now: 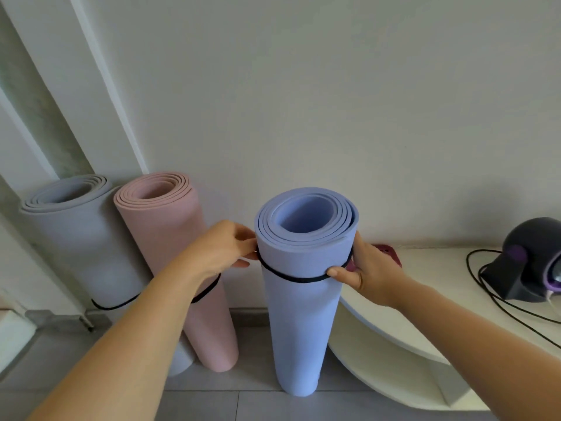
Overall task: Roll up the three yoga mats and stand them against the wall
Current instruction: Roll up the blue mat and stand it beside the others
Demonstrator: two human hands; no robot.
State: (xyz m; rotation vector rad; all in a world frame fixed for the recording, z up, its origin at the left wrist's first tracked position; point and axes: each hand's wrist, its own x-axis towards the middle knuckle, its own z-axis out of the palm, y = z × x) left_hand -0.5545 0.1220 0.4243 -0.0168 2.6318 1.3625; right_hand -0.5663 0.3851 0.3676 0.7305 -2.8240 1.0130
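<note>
A rolled lavender-blue mat [300, 329] stands upright on the floor in the middle, a little out from the wall. A thin black band [291, 278] circles it near the top. My left hand [224, 247] pinches the band at the roll's left side. On the right side my right hand [362, 268] pinches the same band, thumb on the front. A rolled pink mat [179, 253] and a rolled grey mat [82, 244] lean against the wall at the left, each with a black band.
A white curved shelf unit [394, 344] stands right of the blue mat, carrying a dark round device [531, 262] with a black cable [498, 302]. A small maroon object [390, 253] lies on the shelf behind my right hand. Grey floor tiles [212, 402] lie below.
</note>
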